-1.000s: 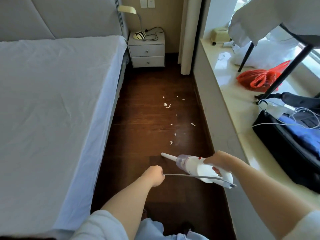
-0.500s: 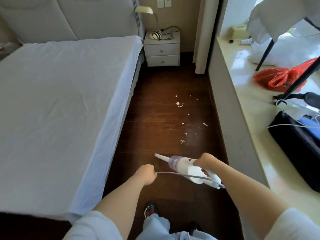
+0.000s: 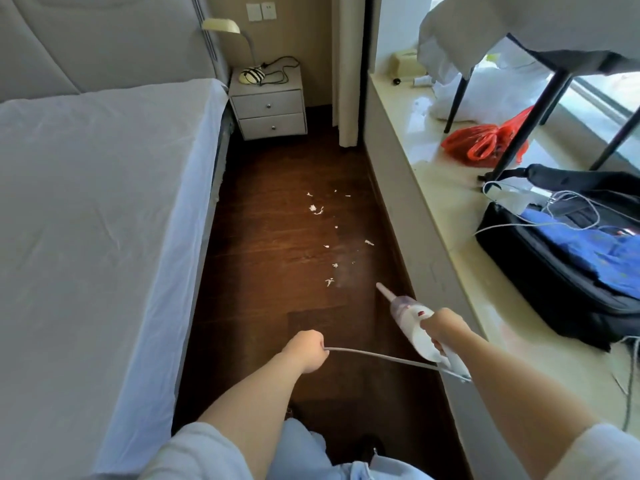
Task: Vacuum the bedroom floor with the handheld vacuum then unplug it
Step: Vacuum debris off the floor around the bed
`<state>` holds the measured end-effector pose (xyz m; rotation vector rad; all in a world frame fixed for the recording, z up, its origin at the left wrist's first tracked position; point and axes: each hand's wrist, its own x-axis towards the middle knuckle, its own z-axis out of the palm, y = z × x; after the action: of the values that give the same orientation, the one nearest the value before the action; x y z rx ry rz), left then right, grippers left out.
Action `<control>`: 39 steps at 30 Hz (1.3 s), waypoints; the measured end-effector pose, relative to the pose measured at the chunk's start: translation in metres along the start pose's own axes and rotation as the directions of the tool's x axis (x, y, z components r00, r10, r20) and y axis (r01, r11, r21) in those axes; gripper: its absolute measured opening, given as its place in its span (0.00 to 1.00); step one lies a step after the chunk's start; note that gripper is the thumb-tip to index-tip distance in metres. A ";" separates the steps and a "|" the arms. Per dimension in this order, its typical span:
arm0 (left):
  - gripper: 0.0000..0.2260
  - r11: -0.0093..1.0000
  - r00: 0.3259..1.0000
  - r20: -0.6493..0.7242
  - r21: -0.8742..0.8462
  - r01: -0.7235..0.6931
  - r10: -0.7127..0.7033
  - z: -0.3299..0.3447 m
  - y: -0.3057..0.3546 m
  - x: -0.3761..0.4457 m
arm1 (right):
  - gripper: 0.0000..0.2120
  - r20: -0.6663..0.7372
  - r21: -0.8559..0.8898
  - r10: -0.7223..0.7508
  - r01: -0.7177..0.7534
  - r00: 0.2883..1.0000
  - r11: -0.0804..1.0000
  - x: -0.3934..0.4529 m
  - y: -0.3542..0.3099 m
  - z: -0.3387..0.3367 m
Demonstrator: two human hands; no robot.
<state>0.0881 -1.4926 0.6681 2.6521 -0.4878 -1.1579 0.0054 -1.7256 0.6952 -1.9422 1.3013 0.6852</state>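
My right hand (image 3: 445,327) grips the handle of a white handheld vacuum (image 3: 408,315) with a clear dust cup; its narrow nozzle points forward and down, above the dark wooden floor (image 3: 277,271). A grey power cord (image 3: 381,358) runs from the vacuum's rear to my left hand (image 3: 306,349), which holds it in a fist. Several white paper scraps (image 3: 317,209) lie scattered on the floor ahead of the nozzle, the nearest scrap (image 3: 329,281) a short way to its left.
A bed (image 3: 97,220) with a white sheet borders the floor strip on the left. A white nightstand (image 3: 268,109) with a lamp stands at the far end. On the right a stone ledge (image 3: 446,202) carries an open black bag (image 3: 568,265), a red plastic bag (image 3: 481,145) and cables.
The vacuum has swung so its nozzle points further forward and to the right, nearer the ledge wall. Both hands keep their holds; the view has shifted left.
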 end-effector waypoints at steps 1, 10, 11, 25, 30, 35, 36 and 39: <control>0.07 1.000 1.000 0.009 0.009 -0.003 0.003 -0.002 -0.001 0.002 | 0.17 0.001 0.020 -0.008 0.008 1.000 1.000 0.005 0.003 0.000; 0.09 0.991 0.993 0.029 0.061 -0.120 0.118 -0.047 0.005 0.038 | 0.19 0.081 0.278 0.193 -0.208 0.978 0.938 0.000 -0.019 -0.013; 0.09 0.991 0.993 0.021 0.066 -0.118 0.117 -0.054 0.001 0.042 | 0.19 0.084 0.348 0.210 -0.226 0.974 0.910 0.000 -0.025 -0.014; 0.11 0.981 0.990 0.040 0.134 -0.139 0.135 -0.111 -0.051 0.091 | 0.17 0.111 0.133 0.089 -0.103 0.990 0.986 -0.022 -0.126 0.013; 0.10 0.987 0.992 0.021 0.107 -0.123 0.121 -0.117 -0.059 0.100 | 0.17 0.173 0.020 0.095 -0.100 0.980 0.995 -0.020 -0.148 0.026; 0.10 0.990 0.995 0.003 0.102 -0.102 0.102 -0.121 -0.043 0.102 | 0.21 0.159 -0.027 0.069 -0.066 0.985 0.997 -0.013 -0.144 0.020; 0.10 0.989 0.995 0.005 0.107 -0.100 0.100 -0.121 -0.037 0.102 | 0.19 0.149 -0.002 0.059 -0.060 0.987 0.998 -0.011 -0.140 0.016; 0.10 0.988 0.995 0.025 0.120 -0.102 0.100 -0.117 -0.021 0.104 | 0.18 0.120 0.034 0.071 -0.076 0.990 0.997 -0.006 -0.128 0.000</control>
<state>0.2452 -1.5055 0.6703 2.6835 -0.7089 -1.1594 0.1225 -1.6890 0.7316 -1.8021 1.3084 0.7934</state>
